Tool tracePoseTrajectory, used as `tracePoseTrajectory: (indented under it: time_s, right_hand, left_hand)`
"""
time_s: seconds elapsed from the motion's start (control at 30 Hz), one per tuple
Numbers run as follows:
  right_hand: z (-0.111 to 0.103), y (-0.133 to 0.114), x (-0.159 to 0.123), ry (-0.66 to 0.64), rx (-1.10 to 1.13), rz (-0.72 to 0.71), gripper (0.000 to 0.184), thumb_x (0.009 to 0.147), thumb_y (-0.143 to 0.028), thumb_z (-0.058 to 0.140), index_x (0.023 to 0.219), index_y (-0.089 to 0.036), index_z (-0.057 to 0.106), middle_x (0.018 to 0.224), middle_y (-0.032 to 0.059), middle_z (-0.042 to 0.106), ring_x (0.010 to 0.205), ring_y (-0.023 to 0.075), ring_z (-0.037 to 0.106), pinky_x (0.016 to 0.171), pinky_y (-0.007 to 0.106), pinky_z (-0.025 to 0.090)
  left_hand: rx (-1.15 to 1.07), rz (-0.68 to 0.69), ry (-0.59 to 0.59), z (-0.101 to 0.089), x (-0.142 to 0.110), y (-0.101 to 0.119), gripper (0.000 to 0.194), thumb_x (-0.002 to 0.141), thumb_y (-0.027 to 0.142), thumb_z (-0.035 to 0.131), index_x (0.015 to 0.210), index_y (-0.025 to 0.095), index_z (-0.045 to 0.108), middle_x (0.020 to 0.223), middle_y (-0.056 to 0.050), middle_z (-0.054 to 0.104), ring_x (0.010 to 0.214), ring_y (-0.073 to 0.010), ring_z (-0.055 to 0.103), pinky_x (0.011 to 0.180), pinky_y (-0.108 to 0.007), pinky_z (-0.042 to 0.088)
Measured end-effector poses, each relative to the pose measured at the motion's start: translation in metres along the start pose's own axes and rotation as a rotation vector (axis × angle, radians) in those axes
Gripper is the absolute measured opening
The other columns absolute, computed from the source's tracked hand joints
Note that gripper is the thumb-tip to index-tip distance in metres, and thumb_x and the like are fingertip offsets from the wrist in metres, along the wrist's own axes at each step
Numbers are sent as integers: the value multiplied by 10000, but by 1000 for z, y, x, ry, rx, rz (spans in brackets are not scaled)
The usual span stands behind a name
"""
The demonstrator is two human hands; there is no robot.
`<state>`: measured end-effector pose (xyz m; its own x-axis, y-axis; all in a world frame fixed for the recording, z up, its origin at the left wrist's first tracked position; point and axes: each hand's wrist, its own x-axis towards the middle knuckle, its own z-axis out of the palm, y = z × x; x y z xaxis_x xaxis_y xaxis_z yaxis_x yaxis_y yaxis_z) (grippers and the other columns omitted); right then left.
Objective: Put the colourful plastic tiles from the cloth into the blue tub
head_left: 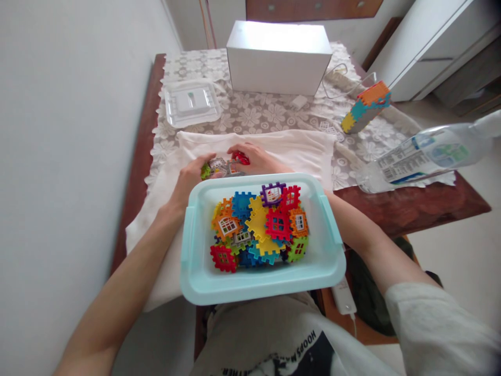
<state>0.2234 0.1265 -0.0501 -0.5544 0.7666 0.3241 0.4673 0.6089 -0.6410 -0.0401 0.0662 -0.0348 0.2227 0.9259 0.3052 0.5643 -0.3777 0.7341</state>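
Note:
Beyond the bin, over a white cloth (297, 146), both hands are at a small cluster of interlocking plastic building blocks (219, 167); grey window pieces, some green and a little orange show in it. My left hand (192, 177) curls round the cluster's left side, by the green part. In the fingers of my right hand (256, 159) is a red block (241, 157), close against the cluster's right side. Whether the red block is joined to it I cannot tell. The bin's far rim hides the lower part of the hands.
A light blue bin (258, 288) of colourful notched blocks (277, 223) stands nearest me. A built block shape (367, 106) and a clear plastic bottle (426, 154) are at the right. Behind are a white box (277, 70) and a clear plastic lid (192, 104). A wall borders the left.

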Motion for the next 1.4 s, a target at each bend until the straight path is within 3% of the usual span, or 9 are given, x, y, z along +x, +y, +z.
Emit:
tracePoseTrajectory:
  time_s: [0.1, 0.27, 0.43, 0.53, 0.63, 0.8, 0.93, 1.23, 1.4]
  right_hand:
    - [-4, -2, 1, -3, 70, 47, 567, 960, -520, 532, 1422, -302, 781, 1354, 83, 838, 1236, 358, 775, 1143, 589, 629]
    - [-13, -11, 0, -63, 91, 27, 591, 951, -580, 546, 1435, -345, 792, 1415, 75, 821, 1329, 383, 742, 1209, 639, 566]
    - [-19, -23, -7, -157, -25, -65, 632, 965, -590, 570, 1446, -244, 788, 1473, 141, 781, 1399, 315, 684, 1259, 516, 532]
    - [-20, -26, -9, -192, -84, -107, 782, 967, -581, 554, 1602, -145, 683, 1699, 174, 625, 1586, 319, 546, 1362, 489, 411]
    - [-19, -23, -8, -235, -81, -163, 857, 990, -568, 523, 1726, -130, 540, 1828, 131, 479, 1690, 331, 438, 1421, 529, 318]
    - [-10, -9, -4, -196, -40, -150, 759, 916, -560, 623, 1643, -345, 650, 1604, 66, 721, 1534, 315, 617, 1342, 550, 456]
    - [-4, -1, 0, -174, -104, -143, 641, 953, -562, 605, 1537, -329, 728, 1495, 100, 771, 1437, 328, 661, 1303, 556, 493]
    - [-9, -8, -2, -215, -178, -110, 734, 987, -583, 546, 1653, -284, 624, 1611, 110, 692, 1468, 333, 618, 1322, 553, 476]
    - [-7, 0, -3, -274, -189, -242, 600, 1159, -495, 422, 1677, -233, 575, 1774, 116, 549, 1565, 309, 522, 1343, 561, 385]
  left_hand:
    - [6, 19, -10, 0, 1, 1, 524, 934, 532, 817, 1355, 221, 827, 1398, -149, 836, 1280, -402, 780, 1195, -559, 600]
    - [178, 109, -158, -3, 1, 2, 576, 978, 433, 705, 1499, 188, 737, 1657, -170, 682, 1563, -374, 618, 1375, -576, 418]
    - [187, 73, -217, -7, 1, 9, 600, 937, 316, 730, 1518, 165, 718, 1677, -190, 660, 1570, -397, 609, 1373, -595, 397]
    - [86, 54, -189, -7, 1, 10, 599, 900, 304, 803, 1467, 123, 736, 1615, -207, 707, 1510, -422, 644, 1355, -612, 409]
    - [0, 34, -137, -6, 0, 7, 595, 874, 350, 859, 1410, 119, 746, 1560, -177, 750, 1450, -409, 672, 1330, -598, 446]
    - [-112, 47, -70, -3, 1, -1, 506, 854, 445, 887, 1279, 192, 782, 1487, -71, 790, 1413, -346, 695, 1301, -536, 495]
    - [-107, 49, 2, 0, 4, -1, 411, 921, 468, 817, 1262, 239, 809, 1455, -94, 799, 1411, -342, 709, 1304, -540, 504]
    - [130, 85, -112, -4, 1, -3, 661, 913, 438, 793, 1530, 216, 709, 1696, -155, 648, 1576, -421, 592, 1371, -624, 395]
    - [276, 17, 2, -7, 1, -14, 522, 899, 466, 797, 1366, 237, 754, 1409, -124, 814, 1353, -414, 707, 1241, -619, 483]
